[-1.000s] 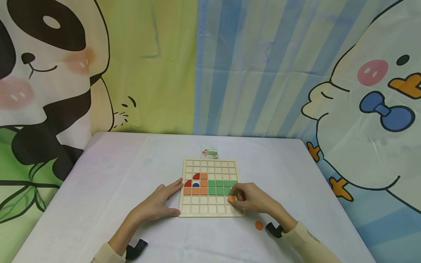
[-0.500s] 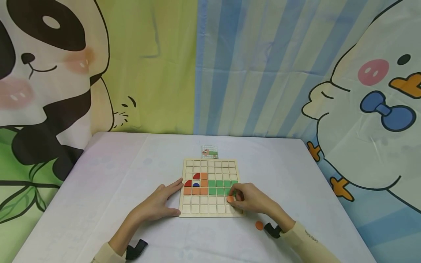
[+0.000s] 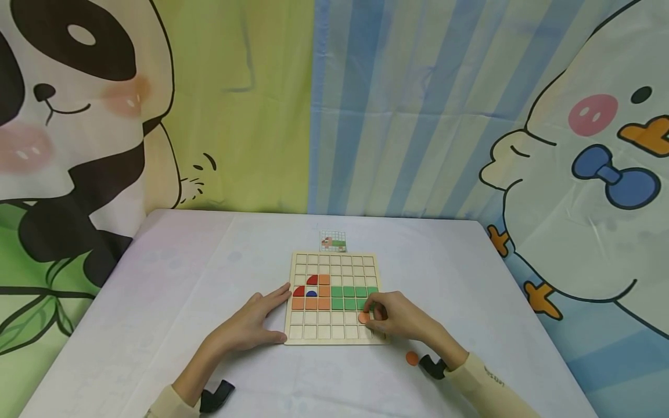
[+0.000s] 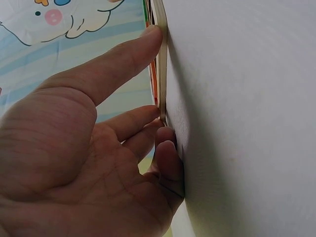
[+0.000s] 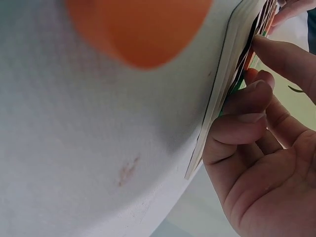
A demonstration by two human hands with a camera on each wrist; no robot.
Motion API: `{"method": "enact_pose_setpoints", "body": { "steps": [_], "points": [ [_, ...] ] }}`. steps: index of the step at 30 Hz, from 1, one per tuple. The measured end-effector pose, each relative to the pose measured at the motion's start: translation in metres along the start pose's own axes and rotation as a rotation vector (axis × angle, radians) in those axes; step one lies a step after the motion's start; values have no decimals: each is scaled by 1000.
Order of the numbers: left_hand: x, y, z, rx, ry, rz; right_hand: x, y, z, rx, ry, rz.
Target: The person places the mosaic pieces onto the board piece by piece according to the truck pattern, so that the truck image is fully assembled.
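In the head view a square wooden grid board (image 3: pixel 310 332) lies on the table, with orange, green, red and blue pieces in its cells. My left hand (image 3: pixel 252 326) rests along the board's left edge. Its fingers are fairly straight, and the thumb touches near the lower left corner; the left wrist view shows the thumb (image 4: pixel 126 59) against the rim. My right hand (image 3: pixel 399 313) pinches a round orange disc (image 3: pixel 363 317) over a cell below the green squares (image 3: pixel 349 298). The hand covers part of the board's right side. A second orange disc (image 3: pixel 412 358) lies loose on the table.
A small printed card (image 3: pixel 333 241) with a coloured grid picture lies just behind the board. Black wrist-worn parts (image 3: pixel 216 397) stick out near both sleeves. A cartoon-printed curtain (image 3: pixel 397 110) hangs behind the white tabletop (image 3: pixel 209 255).
My right hand has shifted slightly left with the orange disc, which is now a little lower and further left over the board. The left hand has stayed in place.
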State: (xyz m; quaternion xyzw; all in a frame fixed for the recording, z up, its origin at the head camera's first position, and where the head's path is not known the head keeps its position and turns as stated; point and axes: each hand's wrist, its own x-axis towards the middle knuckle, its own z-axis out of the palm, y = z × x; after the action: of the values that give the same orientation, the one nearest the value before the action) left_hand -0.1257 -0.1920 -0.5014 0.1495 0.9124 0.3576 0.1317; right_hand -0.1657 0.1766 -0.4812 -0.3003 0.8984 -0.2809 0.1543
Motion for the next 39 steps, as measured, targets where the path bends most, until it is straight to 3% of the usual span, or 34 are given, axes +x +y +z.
{"method": "enact_pose_setpoints", "body": {
  "steps": [9, 17, 26, 39],
  "points": [
    [0, 0, 1, 1, 1, -9, -4, 1, -4, -1, 4, 23],
    [-1, 0, 0, 10, 6, 13, -24, 4, -16, 21, 34, 87],
    [0, -2, -1, 19, 3, 26, -56, 17, -29, 60, -55, 90],
    [0, -1, -1, 8, 0, 21, -86, 34, -25, 153, -141, 120]
  ]
}}
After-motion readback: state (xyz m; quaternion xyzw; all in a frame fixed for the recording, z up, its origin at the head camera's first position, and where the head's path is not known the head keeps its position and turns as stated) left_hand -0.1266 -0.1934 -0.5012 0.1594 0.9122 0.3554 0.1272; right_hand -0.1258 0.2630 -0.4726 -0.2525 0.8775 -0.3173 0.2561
